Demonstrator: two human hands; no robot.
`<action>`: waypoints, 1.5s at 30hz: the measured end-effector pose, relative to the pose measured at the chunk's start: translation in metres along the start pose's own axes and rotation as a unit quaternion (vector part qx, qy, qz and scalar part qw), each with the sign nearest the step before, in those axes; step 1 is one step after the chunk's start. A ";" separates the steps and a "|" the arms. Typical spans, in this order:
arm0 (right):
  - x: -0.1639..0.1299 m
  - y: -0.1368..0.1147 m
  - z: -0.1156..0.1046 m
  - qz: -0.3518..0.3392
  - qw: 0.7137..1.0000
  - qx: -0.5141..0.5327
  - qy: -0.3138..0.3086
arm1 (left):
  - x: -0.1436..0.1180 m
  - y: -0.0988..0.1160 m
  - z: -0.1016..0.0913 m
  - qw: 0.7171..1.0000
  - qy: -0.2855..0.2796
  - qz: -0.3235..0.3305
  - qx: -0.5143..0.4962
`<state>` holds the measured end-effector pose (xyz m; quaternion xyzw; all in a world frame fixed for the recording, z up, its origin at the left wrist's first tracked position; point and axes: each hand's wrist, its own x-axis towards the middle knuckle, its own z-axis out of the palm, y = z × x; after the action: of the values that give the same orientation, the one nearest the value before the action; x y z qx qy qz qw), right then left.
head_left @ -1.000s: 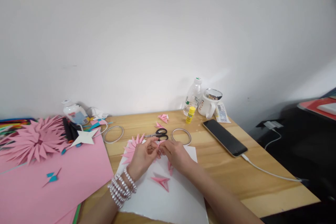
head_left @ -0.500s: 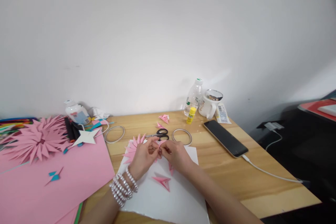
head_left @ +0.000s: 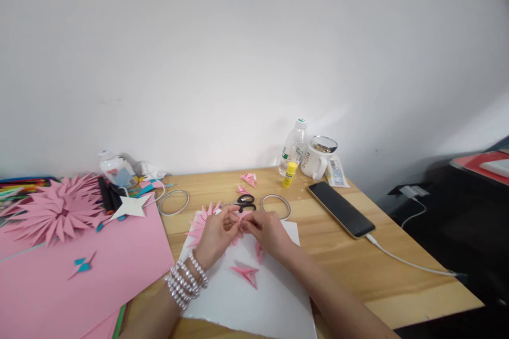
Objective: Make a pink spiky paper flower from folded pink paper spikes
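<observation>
My left hand (head_left: pixel 218 234) and my right hand (head_left: pixel 269 232) meet over a white sheet (head_left: pixel 254 307), their fingertips pinched together on a small folded pink paper piece (head_left: pixel 244 215) that my fingers mostly cover. Beside my left hand lies a spiky ring of pink folded paper (head_left: pixel 201 225), partly hidden by that hand. One loose pink folded piece (head_left: pixel 247 275) rests on the sheet below my hands, and another pink piece (head_left: pixel 259 252) sits by my right hand. Just beyond my fingers are black-handled scissors (head_left: pixel 246 202), their blades partly covered.
Two rolls of tape (head_left: pixel 174 213) (head_left: pixel 287 205) flank the scissors. A yellow glue stick (head_left: pixel 289 175), water bottle (head_left: pixel 293 148), white mug (head_left: pixel 316 163) and charging phone (head_left: pixel 342 209) stand or lie at right. Pink card (head_left: pixel 131 254) and a large pink paper flower (head_left: pixel 59 214) are at left.
My hands have shifted very slightly, fingertips still together on the pink paper piece. The things on the table have stayed in place.
</observation>
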<state>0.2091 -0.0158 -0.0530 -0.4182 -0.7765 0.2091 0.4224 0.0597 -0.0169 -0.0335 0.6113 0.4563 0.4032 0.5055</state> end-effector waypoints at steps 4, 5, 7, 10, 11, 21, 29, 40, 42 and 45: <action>0.000 0.000 0.001 -0.025 0.999 -0.039 -0.008 | 0.000 0.000 0.000 1.000 0.001 0.010 -0.001; 0.000 0.000 0.001 -0.027 0.998 -0.048 -0.009 | 0.000 0.000 0.001 1.000 0.001 0.010 -0.002; 0.000 0.001 0.001 -0.028 0.998 -0.056 -0.008 | 0.000 0.000 0.001 1.000 -0.001 0.006 -0.005; 0.000 0.002 0.002 -0.022 0.998 -0.050 -0.011 | 0.000 0.000 0.000 1.000 -0.006 0.001 0.000; 0.000 0.003 0.002 -0.018 0.999 -0.046 -0.013 | 0.001 -0.001 0.000 1.000 -0.008 0.002 0.002; -0.001 0.005 0.004 0.005 1.000 -0.021 -0.017 | 0.001 0.000 0.001 1.000 -0.006 -0.004 0.008; -0.001 -0.003 -0.001 -0.019 0.999 -0.044 -0.025 | 0.002 -0.003 -0.001 1.000 0.013 0.007 -0.006; -0.003 0.002 0.007 -0.015 0.996 -0.082 0.019 | 0.002 -0.001 0.001 0.999 0.027 0.002 -0.033; -0.002 0.002 0.008 0.016 0.998 -0.050 0.039 | 0.002 0.001 0.000 0.998 0.034 -0.004 -0.046; -0.001 0.001 0.008 0.058 0.996 0.012 0.072 | 0.002 0.006 -0.003 0.997 0.023 -0.019 -0.075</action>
<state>0.2036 -0.0156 -0.0587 -0.4714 -0.7161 0.2114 0.4693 0.0579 -0.0145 -0.0268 0.5538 0.4476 0.4405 0.5467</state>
